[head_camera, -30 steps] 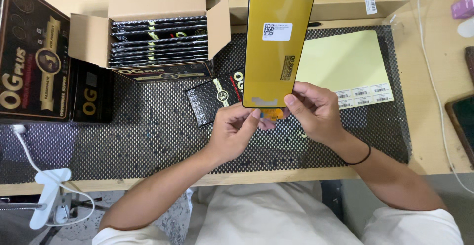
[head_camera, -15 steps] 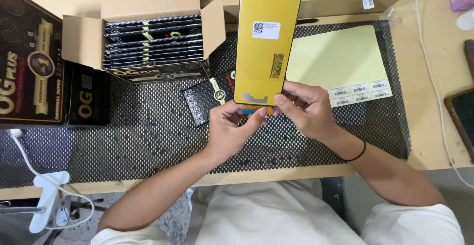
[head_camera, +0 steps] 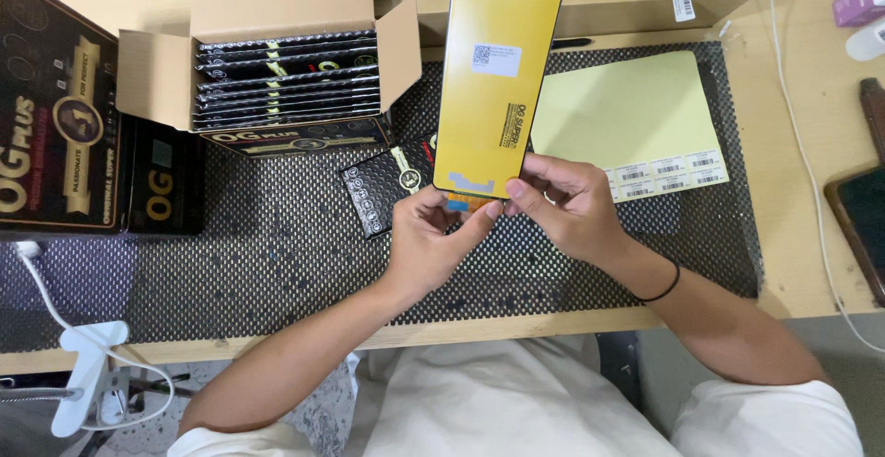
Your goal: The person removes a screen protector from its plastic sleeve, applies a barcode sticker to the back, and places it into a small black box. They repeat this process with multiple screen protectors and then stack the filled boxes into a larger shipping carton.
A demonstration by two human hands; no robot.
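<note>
Yellow-backed phone screen panel (head_camera: 496, 84) stands with its long axis running from six to twelve o'clock, notch end at twelve. The left hand (head_camera: 433, 240) and right hand (head_camera: 567, 208) pinch its lower edge, fingers clamped on it.

A pale wooden counter (head_camera: 793, 263) carries a black dotted mat (head_camera: 230, 254); grey floor (head_camera: 857, 346) at five o'clock.

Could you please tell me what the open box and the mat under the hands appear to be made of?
The open box looks like plain brown cardboard, matte, with creased flaps. The mat seems to be soft black mesh, probably rubbery foam, given its regular grid of small holes.
</note>
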